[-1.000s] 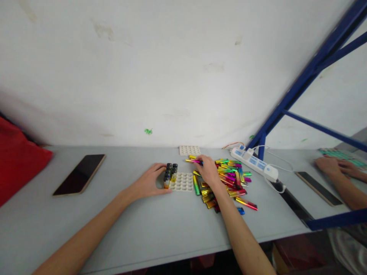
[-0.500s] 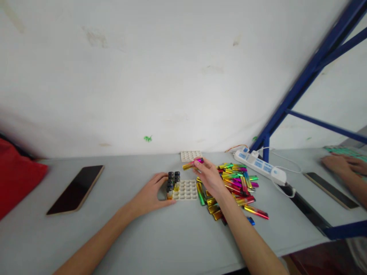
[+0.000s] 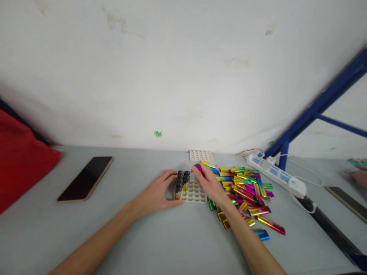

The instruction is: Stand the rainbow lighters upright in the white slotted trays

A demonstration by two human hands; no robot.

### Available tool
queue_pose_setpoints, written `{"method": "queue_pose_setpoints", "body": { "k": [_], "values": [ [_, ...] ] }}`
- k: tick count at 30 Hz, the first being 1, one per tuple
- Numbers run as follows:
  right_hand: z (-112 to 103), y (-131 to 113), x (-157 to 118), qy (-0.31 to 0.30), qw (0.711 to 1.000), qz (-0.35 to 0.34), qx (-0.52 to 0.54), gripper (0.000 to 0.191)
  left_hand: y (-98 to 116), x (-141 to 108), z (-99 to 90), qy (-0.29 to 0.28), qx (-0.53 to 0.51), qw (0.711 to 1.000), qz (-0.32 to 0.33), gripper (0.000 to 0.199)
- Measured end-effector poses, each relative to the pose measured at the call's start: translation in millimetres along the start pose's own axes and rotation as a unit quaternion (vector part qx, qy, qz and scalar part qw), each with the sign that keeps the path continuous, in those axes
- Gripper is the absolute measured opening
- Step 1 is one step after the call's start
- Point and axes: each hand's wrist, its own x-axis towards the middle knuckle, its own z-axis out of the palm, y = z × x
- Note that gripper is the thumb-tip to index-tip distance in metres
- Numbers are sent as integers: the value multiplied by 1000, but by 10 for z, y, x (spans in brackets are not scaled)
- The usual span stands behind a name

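A pale tray with rows of holes (image 3: 197, 193) lies on the grey table, its left side filled with upright black-topped pieces (image 3: 179, 181). My left hand (image 3: 160, 193) curves around the tray's left end, fingers behind and thumb along the front edge. Above the tray's right part, my right hand (image 3: 208, 181) pinches a shiny piece with a magenta end (image 3: 198, 168); its lower part is hidden by the fingers. To the right of that hand spreads a pile of shiny metallic tubes (image 3: 243, 189) in gold, red, green and blue.
Another pale tray (image 3: 200, 155) lies by the wall. A white power strip (image 3: 276, 173) with cables sits right of the pile, near a blue frame (image 3: 304, 122). Phones lie at left (image 3: 86, 178) and far right (image 3: 348, 200). Red fabric (image 3: 23, 164) is at left; another person's hand (image 3: 359, 177) shows far right.
My right hand has brought the shiny piece down and nearer the black-topped pieces, turning it from lying sideways to more upright. The camera view has shifted to the right. My left hand keeps its place at the tray.
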Motion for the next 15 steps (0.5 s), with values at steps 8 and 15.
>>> {"method": "queue_pose_setpoints", "body": {
  "k": [8, 15],
  "values": [
    [47, 18, -105, 58, 996, 44, -43, 63, 35, -2, -14, 8, 12, 1000, 3, 77],
    [83, 12, -146, 57, 995, 48, -60, 47, 35, -2, -39, 2, 24, 1000, 3, 74]
  ]
}}
